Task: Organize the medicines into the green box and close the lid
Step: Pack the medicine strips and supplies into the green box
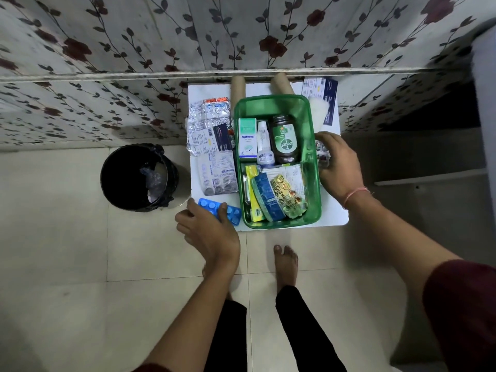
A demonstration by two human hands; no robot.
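Observation:
The open green box (314, 183) stands on a small white table (335, 218). Inside it lie an Optibex carton (247, 138), a white tube (264, 142), a dark Dettol bottle (285, 139) and several sachets and strips (276, 194). My left hand (208, 226) pinches a blue tablet strip (230, 212) at the table's front left corner. My right hand (339, 162) rests against the box's right wall, fingers closed on a small clear blister strip (322, 153). Silver tablet strips (212, 146) lie piled left of the box. No lid shows that I can identify.
A black waste bin (138, 178) stands on the floor left of the table. Two cardboard tubes (279, 83) lean behind the box, with a dark blue leaflet (322, 95) at the back right. My bare feet (285, 264) stand on the tiled floor in front.

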